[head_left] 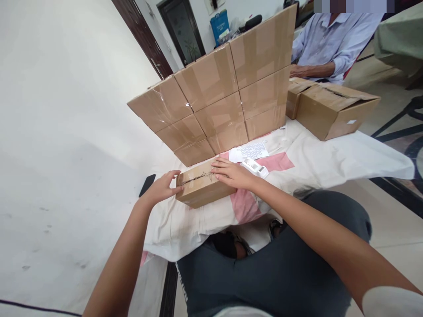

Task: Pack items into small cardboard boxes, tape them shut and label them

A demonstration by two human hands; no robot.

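Note:
A small taped cardboard box [208,193] lies on the white and pink tablecloth, with a ragged slit along its top. At the box's left end is my left hand [164,187], its thumb on the near corner and its fingers at the far corner, gripping that end. My right hand [233,172] rests on the top near the right end, fingers stretched out flat. Just right of this hand is a white device [254,167] that I cannot identify. Behind it lies a white sheet with a printed keyboard-like pattern [249,151].
A tall panel of taped cardboard squares [218,92] stands behind the box. Larger cardboard boxes [330,110] sit at the table's right, with a person in a light shirt [343,44] beyond. A dark phone-like object [147,185] lies at left near the wall.

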